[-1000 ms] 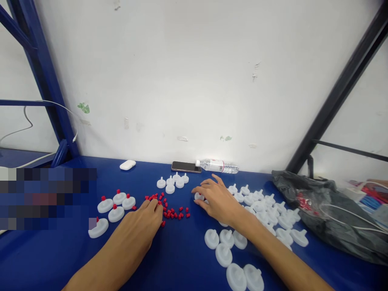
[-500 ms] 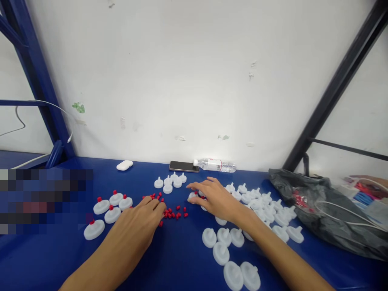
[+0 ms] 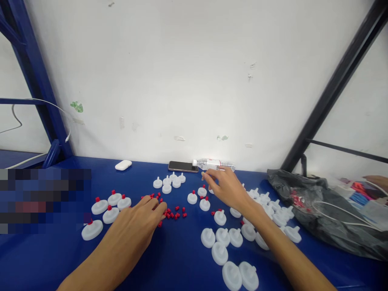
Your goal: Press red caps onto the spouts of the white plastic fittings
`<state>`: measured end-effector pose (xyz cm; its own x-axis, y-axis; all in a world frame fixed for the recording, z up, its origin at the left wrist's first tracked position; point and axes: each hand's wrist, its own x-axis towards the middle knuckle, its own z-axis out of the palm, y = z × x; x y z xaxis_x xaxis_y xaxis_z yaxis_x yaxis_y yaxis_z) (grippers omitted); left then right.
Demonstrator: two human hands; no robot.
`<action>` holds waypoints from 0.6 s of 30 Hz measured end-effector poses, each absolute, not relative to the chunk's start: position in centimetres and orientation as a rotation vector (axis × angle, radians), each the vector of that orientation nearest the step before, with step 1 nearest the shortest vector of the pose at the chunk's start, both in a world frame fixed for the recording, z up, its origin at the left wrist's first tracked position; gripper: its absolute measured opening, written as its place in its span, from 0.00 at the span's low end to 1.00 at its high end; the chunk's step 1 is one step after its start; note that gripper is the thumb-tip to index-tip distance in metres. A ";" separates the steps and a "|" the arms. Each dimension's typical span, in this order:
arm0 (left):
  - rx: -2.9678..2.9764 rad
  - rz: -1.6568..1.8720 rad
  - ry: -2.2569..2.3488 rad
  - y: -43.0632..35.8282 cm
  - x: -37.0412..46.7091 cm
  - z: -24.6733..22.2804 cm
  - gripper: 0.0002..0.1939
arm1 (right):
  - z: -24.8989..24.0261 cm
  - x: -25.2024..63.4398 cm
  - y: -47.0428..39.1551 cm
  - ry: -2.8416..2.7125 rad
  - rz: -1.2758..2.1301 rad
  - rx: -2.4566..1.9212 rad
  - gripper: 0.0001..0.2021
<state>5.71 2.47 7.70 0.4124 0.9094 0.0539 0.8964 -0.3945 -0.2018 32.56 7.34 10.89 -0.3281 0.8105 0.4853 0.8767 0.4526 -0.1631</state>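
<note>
On a blue counter point(image 3: 182, 258), the left hand point(image 3: 145, 214) curls its fingers over loose red caps point(image 3: 176, 216), perhaps touching some. The right hand point(image 3: 224, 186), fingers loosely bent and seemingly empty, hovers beyond white lids point(image 3: 220, 218); the bottle label point(image 3: 212, 163) is unreadable.
</note>
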 end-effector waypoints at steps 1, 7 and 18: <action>-2.459 0.095 -1.596 2.4 5.7 7.8 0.19 | 10.8 32.4 7.3 -2.220 -0.170 -1.406 0.17; -2.451 0.058 -1.577 2.2 5.6 7.9 0.23 | 10.6 32.0 7.4 -2.236 -0.178 -1.411 0.19; -2.616 -0.274 -1.499 1.8 4.3 9.7 0.17 | 13.4 35.2 -4.0 -1.681 -0.207 -1.790 0.20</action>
<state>4.31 1.76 9.72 0.4949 0.8427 0.2119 0.8632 -0.5048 -0.0088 35.17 -4.00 13.44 0.1596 0.8291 0.5359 0.9342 0.0486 -0.3534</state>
